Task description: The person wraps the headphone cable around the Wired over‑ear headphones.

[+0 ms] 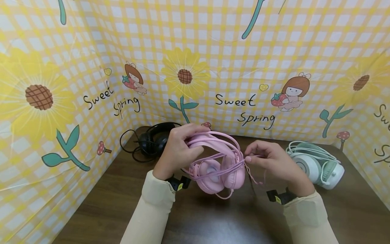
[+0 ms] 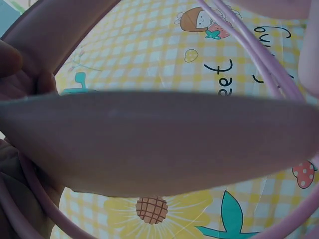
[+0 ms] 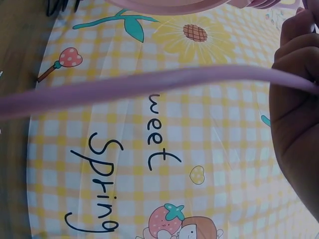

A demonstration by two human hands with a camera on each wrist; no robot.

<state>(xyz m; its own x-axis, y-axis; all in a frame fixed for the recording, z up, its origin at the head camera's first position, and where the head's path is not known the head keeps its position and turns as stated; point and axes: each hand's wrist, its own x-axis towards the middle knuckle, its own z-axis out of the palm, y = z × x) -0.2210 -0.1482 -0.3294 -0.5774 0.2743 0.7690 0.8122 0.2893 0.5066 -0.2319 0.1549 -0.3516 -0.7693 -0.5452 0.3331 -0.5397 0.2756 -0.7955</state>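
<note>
A pair of pink headphones (image 1: 210,176) is held up off the table, its pink-purple cable wound several times around the ear cups. My left hand (image 1: 179,149) grips the headband from the left, thumb beneath and fingers over it. In the left wrist view the headband's broad inner strap (image 2: 159,144) crosses close to the camera. My right hand (image 1: 274,161) is just right of the ear cups and pinches the cable between thumb and fingers. One strand of that cable (image 3: 199,77) runs across the right wrist view into the curled right hand (image 3: 299,104).
Black headphones (image 1: 152,140) with a loose cable lie at the back left of the dark wooden table (image 1: 122,206). White and green headphones (image 1: 317,164), cable wrapped round them, rest at the right. A yellow checked cloth (image 1: 225,67) stands as a wall behind and at both sides.
</note>
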